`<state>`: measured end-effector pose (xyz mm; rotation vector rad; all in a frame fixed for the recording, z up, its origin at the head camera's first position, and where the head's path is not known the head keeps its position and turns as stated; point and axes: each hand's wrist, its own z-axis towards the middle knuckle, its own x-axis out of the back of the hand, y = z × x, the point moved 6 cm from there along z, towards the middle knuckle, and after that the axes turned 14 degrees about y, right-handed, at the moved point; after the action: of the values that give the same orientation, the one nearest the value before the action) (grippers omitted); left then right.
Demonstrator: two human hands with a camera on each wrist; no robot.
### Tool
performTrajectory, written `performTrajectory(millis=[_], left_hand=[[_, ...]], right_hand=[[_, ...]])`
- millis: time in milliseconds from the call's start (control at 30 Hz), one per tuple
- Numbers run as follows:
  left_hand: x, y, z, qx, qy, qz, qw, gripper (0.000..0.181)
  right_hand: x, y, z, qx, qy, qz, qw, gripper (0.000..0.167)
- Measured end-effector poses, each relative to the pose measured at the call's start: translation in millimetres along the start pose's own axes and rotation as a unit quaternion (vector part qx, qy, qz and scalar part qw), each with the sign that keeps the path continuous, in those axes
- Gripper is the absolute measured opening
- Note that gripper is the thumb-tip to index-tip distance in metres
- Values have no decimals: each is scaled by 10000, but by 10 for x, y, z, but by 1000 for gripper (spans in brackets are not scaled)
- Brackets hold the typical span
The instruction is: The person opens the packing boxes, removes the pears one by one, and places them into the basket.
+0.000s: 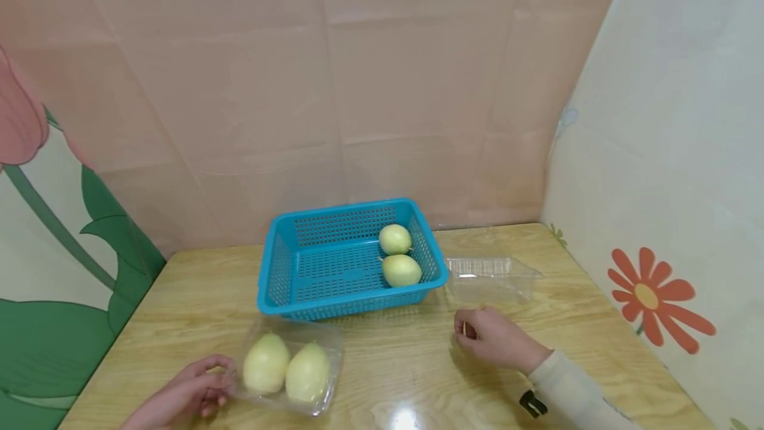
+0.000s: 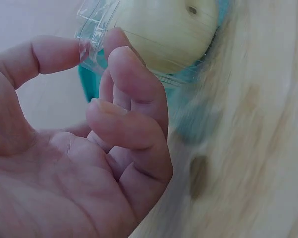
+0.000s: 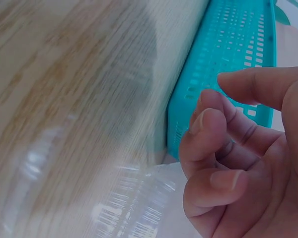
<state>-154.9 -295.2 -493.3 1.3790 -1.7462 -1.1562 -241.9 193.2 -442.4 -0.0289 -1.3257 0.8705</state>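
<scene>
At the front left, my left hand pinches the left edge of a clear plastic box between thumb and fingers. Two pale yellow-green, pear-like fruits lie side by side in that box. In the left wrist view, the thumb and a fingertip meet the box's edge beside one fruit. My right hand is over the table at the right, fingers loosely curled with nothing in them. Nearest to it are an open clear plastic container and the blue basket.
Inside the basket, two more pale fruits sit against its right side. A small black clip-like piece shows by the right sleeve. The wooden table meets a pink backdrop behind and a flowered sheet at right.
</scene>
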Motion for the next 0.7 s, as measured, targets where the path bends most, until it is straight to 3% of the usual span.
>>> performTrajectory(millis=[200, 467, 700], left_hand=[[-245, 10, 48, -78, -246, -92, 9996, 13], [-705, 94, 210, -278, -521, -205, 9980, 9], [-968, 157, 335, -503, -439, -12, 9978, 7]], right_hand=[[-27, -46, 6, 3, -45, 55, 10000, 15], [-9, -170, 7, 69, -99, 100, 9999, 13], [39, -384, 22, 461, 42, 165, 9988, 15]])
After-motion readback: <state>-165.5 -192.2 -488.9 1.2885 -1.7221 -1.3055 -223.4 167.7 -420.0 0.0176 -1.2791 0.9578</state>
